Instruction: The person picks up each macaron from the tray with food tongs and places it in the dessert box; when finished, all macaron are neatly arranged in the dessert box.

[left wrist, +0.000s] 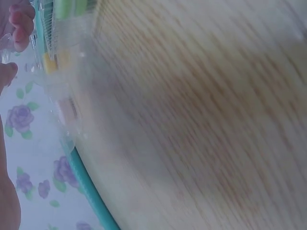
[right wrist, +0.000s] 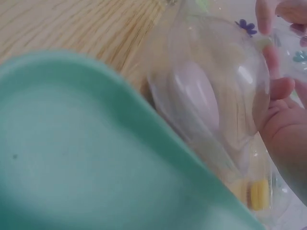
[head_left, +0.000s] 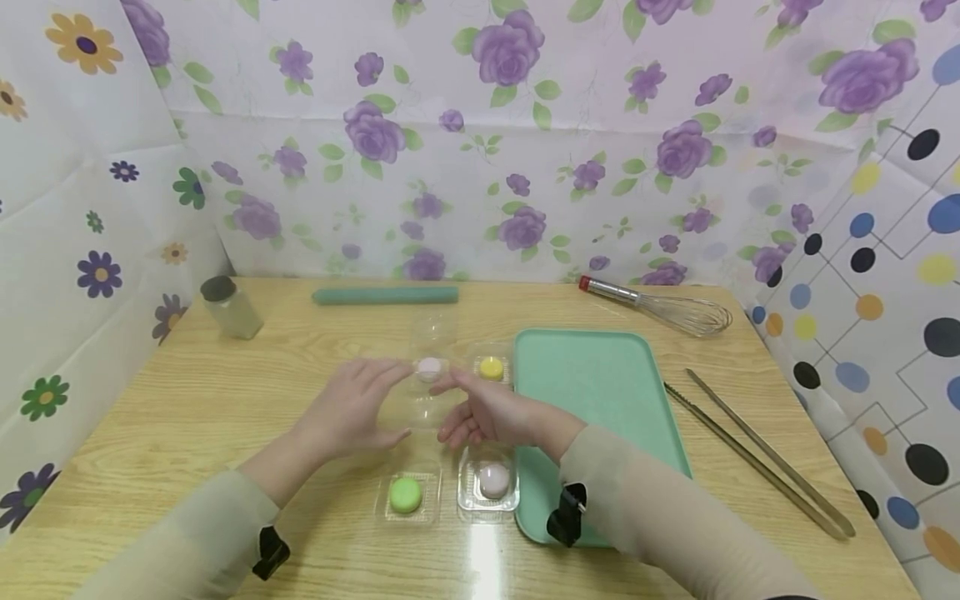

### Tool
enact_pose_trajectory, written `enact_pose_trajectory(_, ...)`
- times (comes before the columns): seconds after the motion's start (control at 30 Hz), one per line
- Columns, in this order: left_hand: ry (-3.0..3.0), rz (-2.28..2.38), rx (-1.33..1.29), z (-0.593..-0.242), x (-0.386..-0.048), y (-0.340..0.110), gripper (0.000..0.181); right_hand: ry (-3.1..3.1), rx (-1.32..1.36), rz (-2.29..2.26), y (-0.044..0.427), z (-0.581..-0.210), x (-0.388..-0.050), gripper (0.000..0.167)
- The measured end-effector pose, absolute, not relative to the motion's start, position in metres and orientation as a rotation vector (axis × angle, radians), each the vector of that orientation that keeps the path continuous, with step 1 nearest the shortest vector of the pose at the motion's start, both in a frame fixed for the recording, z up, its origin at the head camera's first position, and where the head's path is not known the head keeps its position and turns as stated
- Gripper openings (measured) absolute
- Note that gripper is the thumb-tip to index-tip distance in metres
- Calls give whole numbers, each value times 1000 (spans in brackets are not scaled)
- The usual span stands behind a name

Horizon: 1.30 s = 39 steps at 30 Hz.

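A clear plastic box (head_left: 425, 408) is between my two hands, its outline faint. My left hand (head_left: 348, 412) holds its left side, thumb spread well away from the fingers. On the other side my right hand (head_left: 487, 412) grips it with bent fingers. The box shows as clear plastic (right wrist: 290, 45) by the fingers in the right wrist view; the exact contact is hard to see. Just beyond the fingertips sits a pale pink macaron (head_left: 429, 369). A yellow macaron (head_left: 491, 368) lies behind my right hand. Nearer me are a green macaron (head_left: 405, 495) and another pale pink macaron (head_left: 494, 481) in clear boxes.
A green tray (head_left: 592, 354) lies under my right forearm. Right of it are metal tongs (head_left: 765, 450), and a whisk (head_left: 660, 307) lies behind. Along the back are a green rolling pin (head_left: 386, 295) and a dark-lidded jar (head_left: 231, 308). Patterned cloth walls enclose the table.
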<state>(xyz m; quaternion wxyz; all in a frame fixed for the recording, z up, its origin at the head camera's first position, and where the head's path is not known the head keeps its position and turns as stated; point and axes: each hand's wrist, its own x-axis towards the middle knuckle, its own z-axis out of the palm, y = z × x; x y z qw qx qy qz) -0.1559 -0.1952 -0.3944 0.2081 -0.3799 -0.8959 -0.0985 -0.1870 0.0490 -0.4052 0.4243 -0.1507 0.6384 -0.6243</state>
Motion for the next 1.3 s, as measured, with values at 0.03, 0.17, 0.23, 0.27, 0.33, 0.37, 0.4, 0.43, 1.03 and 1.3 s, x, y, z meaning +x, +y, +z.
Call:
enact_pose_trajectory(0.03, -2468, -262, -1070, -395, -156, -195, 84, 1585, -369, -1561, 49, -405, -187, 65)
enact_pose_trajectory(0.17, -2387, -227, -1116, -397, -157, -195, 85, 1563, -325, -1559, 48, -405, -187, 62)
enact_pose_trajectory(0.23, -2357, -224, -1138, -398, -157, -195, 87, 1566, -302, -1559, 48, -404, -187, 63)
enact_pose_trajectory(0.27, -2348, -227, -1148, -397, -157, -195, 89, 1571, -296, -1561, 48, -405, -187, 64)
enact_pose_trajectory(0.33, -2355, -250, -1163, -396, -156, -195, 91, 1586, -294, -1568, 48, -405, -188, 65)
enact_pose_trajectory(0.37, -2377, -274, -1161, -395, -156, -194, 92, 1595, -299, -1576, 48, -406, -188, 65)
enact_pose_trajectory(0.4, -2410, -314, -1154, -394, -155, -194, 93, 1606, -309, -1588, 49, -406, -187, 63)
enact_pose_trajectory(0.43, -2455, -364, -1142, -393, -155, -193, 93, 1623, -325, -1598, 50, -407, -187, 62)
enact_pose_trajectory(1.03, -3017, -1222, -833, -390, -155, -197, 62, 2172, -908, -1353, 56, -411, -184, 53)
enact_pose_trajectory(1.3, -3014, -1229, -863, -390, -153, -199, 67, 2249, -921, -1223, 58, -409, -180, 73)
